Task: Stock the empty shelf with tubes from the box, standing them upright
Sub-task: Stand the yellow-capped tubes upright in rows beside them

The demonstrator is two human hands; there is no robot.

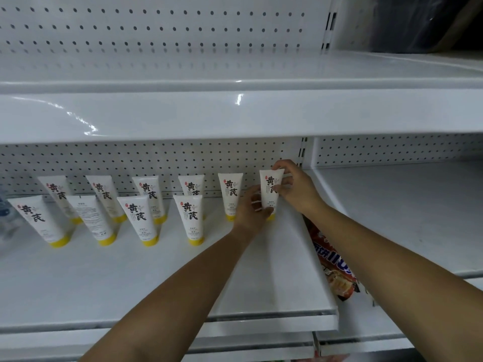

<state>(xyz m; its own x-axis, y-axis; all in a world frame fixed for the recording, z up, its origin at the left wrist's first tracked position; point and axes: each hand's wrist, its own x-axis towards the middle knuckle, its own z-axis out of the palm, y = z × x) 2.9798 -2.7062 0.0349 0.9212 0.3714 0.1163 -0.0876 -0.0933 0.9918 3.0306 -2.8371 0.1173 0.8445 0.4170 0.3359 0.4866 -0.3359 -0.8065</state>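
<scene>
**Back-row tube being seated at the shelf's right end**

The shelf (156, 278) carries nine standing tubes (190, 218), all upright on their caps: five at the back, four in front; the box is not in view. The held tube (271, 190) stands at the right end of the back row, near its neighbour; whether its yellow cap (271, 217) bears fully on the shelf cannot be confirmed. Recommended: seat the cap flat; keep the label facing forward; match the row's spacing; let go of the top last, lest it topple. Both forearms reach forward; the left hand (252, 207) grips the lower body, fingers curled round it; the right hand (298, 188) pinches the crimped top between thumb and fingertips (283, 168).
</scene>
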